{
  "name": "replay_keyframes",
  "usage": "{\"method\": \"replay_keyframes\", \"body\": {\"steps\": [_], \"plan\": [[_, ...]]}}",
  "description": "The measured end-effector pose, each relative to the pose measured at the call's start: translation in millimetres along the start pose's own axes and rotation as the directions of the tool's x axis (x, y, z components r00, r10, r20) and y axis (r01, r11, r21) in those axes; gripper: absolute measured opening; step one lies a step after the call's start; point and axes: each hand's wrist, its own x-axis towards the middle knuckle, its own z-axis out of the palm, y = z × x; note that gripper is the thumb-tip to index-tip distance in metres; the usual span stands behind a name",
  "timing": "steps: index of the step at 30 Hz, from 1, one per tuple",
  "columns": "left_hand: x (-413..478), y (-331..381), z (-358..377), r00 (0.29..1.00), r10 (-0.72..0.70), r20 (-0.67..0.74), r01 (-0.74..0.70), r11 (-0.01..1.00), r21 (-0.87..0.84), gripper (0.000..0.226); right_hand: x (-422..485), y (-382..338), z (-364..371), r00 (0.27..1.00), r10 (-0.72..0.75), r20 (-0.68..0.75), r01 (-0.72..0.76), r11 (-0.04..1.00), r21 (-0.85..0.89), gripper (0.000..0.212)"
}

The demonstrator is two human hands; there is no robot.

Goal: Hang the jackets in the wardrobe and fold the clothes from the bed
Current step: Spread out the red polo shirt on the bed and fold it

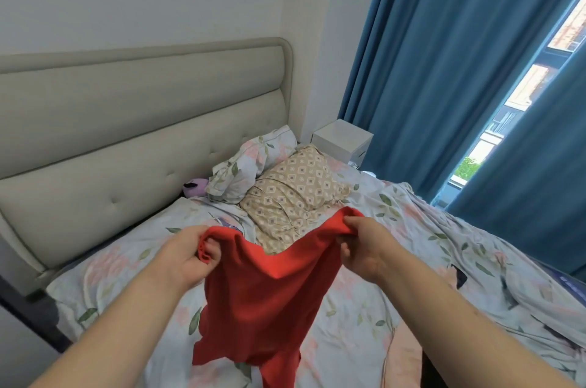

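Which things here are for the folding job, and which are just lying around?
For the job: red garment, gripped at its top edge by the left hand and right hand; bed under it.
Just lying around: beige pillow, floral pillow, purple toy, nightstand, curtain.
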Motion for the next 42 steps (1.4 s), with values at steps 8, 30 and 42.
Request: {"method": "replay_keyframes", "body": {"steps": [8, 30, 42], "plan": [[49.7, 77.9, 6.1, 0.973, 0.215, -0.081, -0.200, 0.966, 0.164, 0.031, 52.4, -58.0, -24.7, 0.981, -0.149, -0.127, 0.175, 0.960, 0.218, 0.036], [124.4, -41.9, -37.0, 0.921, 0.390, 0.024, -0.361, 0.826, 0.432, 0.054, 118.2, 55.4, -148.6, 0.978, 0.008, -0.210, 0.105, 0.845, 0.524, 0.019], [203.9, -251.8, -230.3, 0.935, 0.226, -0.275, 0.117, 0.536, 0.836, 0.062, 207.4, 355.7, -249.4, 0.789, 0.363, -0.495, -0.294, 0.932, 0.214, 0.019]]}}
